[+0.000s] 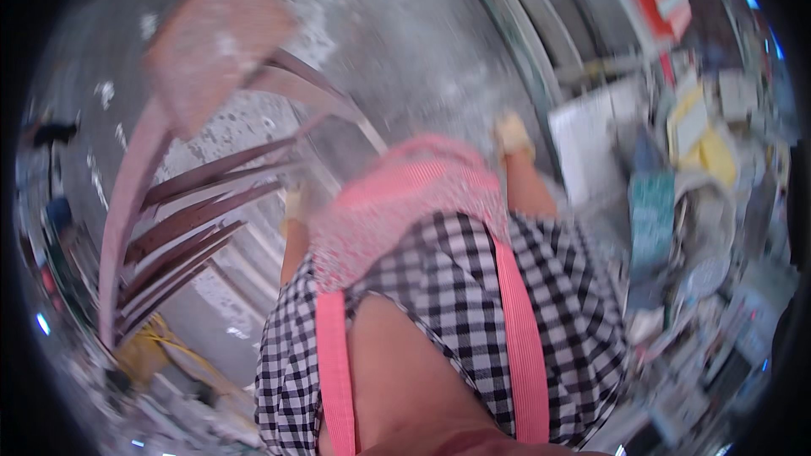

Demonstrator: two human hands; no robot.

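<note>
My left hand, in a cream-coloured glove, hangs beside the ends of several curved reddish-brown slats. Whether it touches them cannot be made out. On my right, my right hand, in a similar pale glove, is held low near the edge of the bench; nothing shows clearly in it. Motion blur smears the fingers of both hands. The slats join a long curved reddish bar. Above them, a flat rust-red plate lies at the far left.
Long dark and pale rails run along the far right. Nearer stand a white sheet, a red-and-white box, a teal box and yellow material among clutter. Yellow cord lies at lower left. The grey floor has white spots.
</note>
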